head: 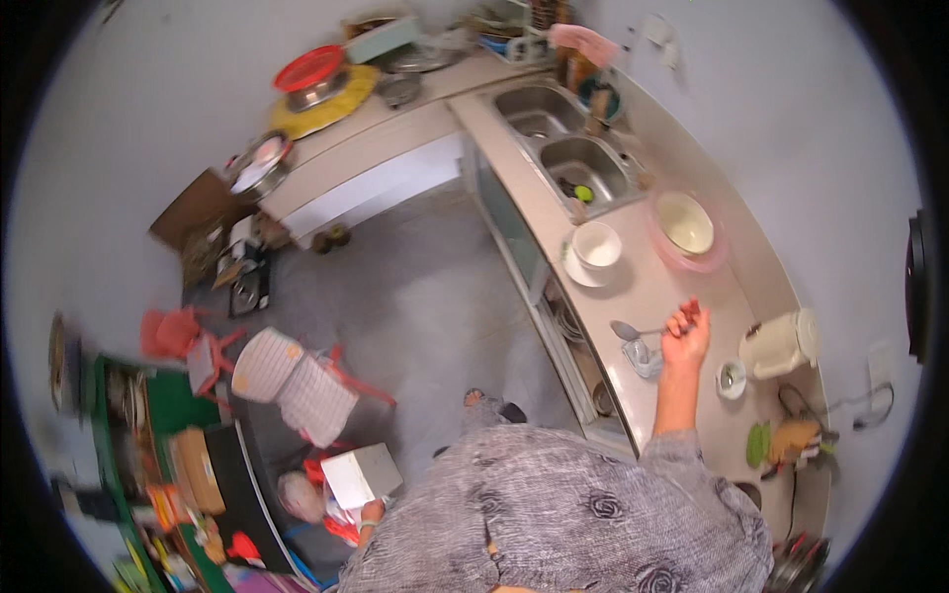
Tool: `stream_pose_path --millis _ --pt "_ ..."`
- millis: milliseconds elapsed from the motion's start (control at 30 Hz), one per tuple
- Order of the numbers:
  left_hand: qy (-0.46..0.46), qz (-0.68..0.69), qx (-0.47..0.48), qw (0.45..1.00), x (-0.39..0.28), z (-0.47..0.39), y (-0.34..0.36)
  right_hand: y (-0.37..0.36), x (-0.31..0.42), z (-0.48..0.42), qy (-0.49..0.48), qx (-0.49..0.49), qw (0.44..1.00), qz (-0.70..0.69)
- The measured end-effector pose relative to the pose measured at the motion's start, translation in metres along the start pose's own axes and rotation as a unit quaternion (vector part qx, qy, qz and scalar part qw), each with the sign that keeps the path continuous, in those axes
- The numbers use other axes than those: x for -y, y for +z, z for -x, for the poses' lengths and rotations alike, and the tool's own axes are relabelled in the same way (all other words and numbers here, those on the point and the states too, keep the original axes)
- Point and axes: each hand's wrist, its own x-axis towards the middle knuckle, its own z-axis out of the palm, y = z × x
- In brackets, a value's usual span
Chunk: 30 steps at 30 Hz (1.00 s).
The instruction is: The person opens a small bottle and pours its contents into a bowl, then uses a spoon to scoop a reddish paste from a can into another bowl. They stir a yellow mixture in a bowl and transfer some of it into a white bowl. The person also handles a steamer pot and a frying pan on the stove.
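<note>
Over the counter, my right hand [686,337] has its fingers curled at the handle of a metal spoon [626,330], whose bowl points left. Something small and dark red [691,307] shows at the fingertips; what it is cannot be made out. Just below the spoon lies a clear crumpled plastic bag or wrapper [642,359]. A small white bowl [731,379] with something green inside stands to the right of my wrist. My left hand [373,510] hangs low at my side, in front of a white box [362,476] in the picture; its fingers are partly hidden and blurred.
Farther along the counter [630,296] stand a white bowl [597,246] on a plate, a cream bowl [686,224] in a pink basin [721,256], and a double sink [586,174]. A cream electric kettle [780,345] is near the wall. A cloth-covered chair [319,400] stands left on the floor.
</note>
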Motion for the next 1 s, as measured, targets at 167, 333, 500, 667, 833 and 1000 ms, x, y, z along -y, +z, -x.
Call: stream_pose_path --millis 167,333,500,667,833,1000 --pt "-0.012 0.130 -0.065 0.989 -0.218 -0.058 -0.145 0.037 -0.027 -0.011 -0.055 -0.062 0.997 0.001" --pt "0.096 0.203 -0.085 0.971 -0.334 -0.134 -0.237 0.046 -0.034 -0.028 -0.108 -0.113 0.988 0.006" --pt "0.160 0.129 -0.074 0.976 -0.392 -0.211 -0.253 0.037 -0.029 -0.061 -0.106 -0.187 0.974 0.078" --pt "0.167 0.088 0.006 0.982 -0.473 -0.228 -0.257 0.038 -0.050 -0.085 -0.017 -0.203 0.944 0.261" --pt "0.102 0.118 0.138 0.978 -0.546 -0.274 -0.248 0.035 -0.077 -0.102 0.092 -0.180 0.856 0.476" --pt "0.100 0.073 0.260 0.958 -0.648 -0.283 -0.236 0.016 -0.110 -0.110 0.107 -0.153 0.768 0.613"
